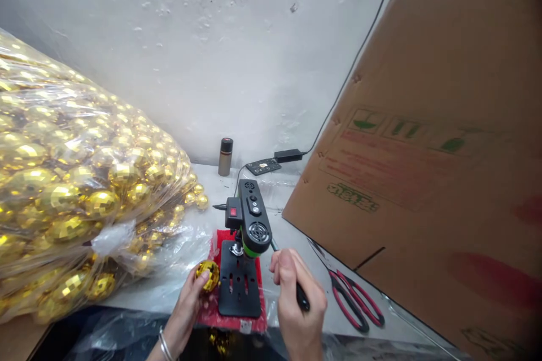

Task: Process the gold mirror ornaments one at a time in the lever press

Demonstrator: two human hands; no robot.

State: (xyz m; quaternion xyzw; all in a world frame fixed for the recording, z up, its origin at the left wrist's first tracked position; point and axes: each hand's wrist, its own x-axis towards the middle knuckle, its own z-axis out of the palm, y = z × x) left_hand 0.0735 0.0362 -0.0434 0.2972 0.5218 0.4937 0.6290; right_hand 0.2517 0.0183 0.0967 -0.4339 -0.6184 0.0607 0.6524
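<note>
A gold mirror ball (207,276) is held in my left hand (189,300), just left of a small bench drill press (254,208). The press has a black head with round vents, a red switch and a green ring beneath. Its slotted black base plate (239,306) rests on a red sheet (263,316). On the right, my right hand (297,299) is closed around the press's lever (302,298), whose black grip end sticks out of the fist. The drill tip under the head is hidden from me.
A clear plastic bag of gold mirror balls (97,203) fills the left. Red-handled scissors (355,299) lie by a large cardboard box (423,152) on the right. Behind the press are a brown bottle (226,158), a dark phone-like slab (263,166) and a power adapter (288,155).
</note>
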